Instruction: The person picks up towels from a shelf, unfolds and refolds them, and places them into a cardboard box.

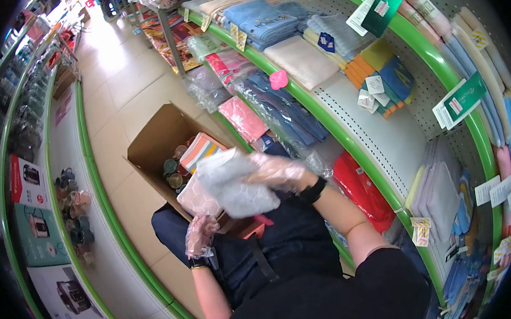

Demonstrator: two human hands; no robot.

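My right hand (pixel 279 171), in a clear plastic glove, grips a folded light-grey towel (pixel 239 187) above the cardboard box, and the towel is blurred by motion. My left hand (pixel 200 236), gloved the same way, is closed beside the box's near side, just below a pale pink towel (pixel 196 198); whatever its fingers hold is hidden. Inside the open cardboard box (pixel 156 136) lie a striped orange-and-white towel (pixel 201 151) and several small round items (pixel 176 175).
On my right, green-edged shelves (pixel 342 136) carry folded towels (pixel 262 21) and hanging tags. Bagged clothes (pixel 281 108) and a red package (pixel 363 191) fill the lower level. Shelves on the left hold boxed appliances (pixel 68 296) and small cups (pixel 73 200). A tiled aisle (pixel 140 90) runs ahead.
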